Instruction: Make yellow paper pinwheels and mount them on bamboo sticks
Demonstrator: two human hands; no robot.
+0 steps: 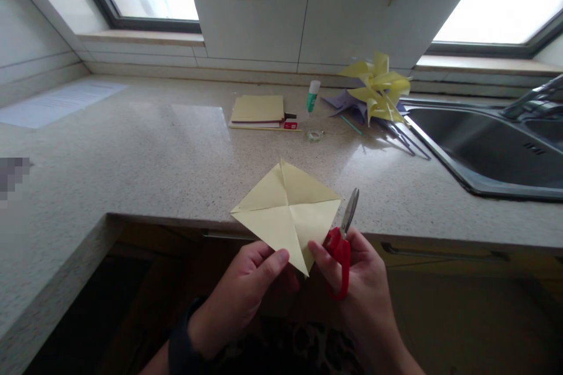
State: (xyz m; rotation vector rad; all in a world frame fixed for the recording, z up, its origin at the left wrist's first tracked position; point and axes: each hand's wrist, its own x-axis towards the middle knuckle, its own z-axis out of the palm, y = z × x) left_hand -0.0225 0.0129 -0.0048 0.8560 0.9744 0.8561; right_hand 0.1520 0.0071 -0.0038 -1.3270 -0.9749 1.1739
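Observation:
A pale yellow paper square (pixel 287 211), creased along both diagonals, is held in the air over the counter's front edge. My left hand (pixel 246 290) pinches its near corner between thumb and fingers. My right hand (pixel 365 287) grips red-handled scissors (pixel 343 246), blades pointing up and away beside the paper's right corner; one finger also touches the paper's near edge. The blades look almost closed and do not cut into the sheet.
On the speckled counter (pixel 167 152) lie a stack of yellow paper (pixel 258 110), a glue stick (pixel 312 95), a tape roll (pixel 315 135) and finished yellow and purple pinwheels (pixel 376 94). A steel sink (pixel 488 152) lies at the right. A white printed sheet (pixel 57 102) lies far left.

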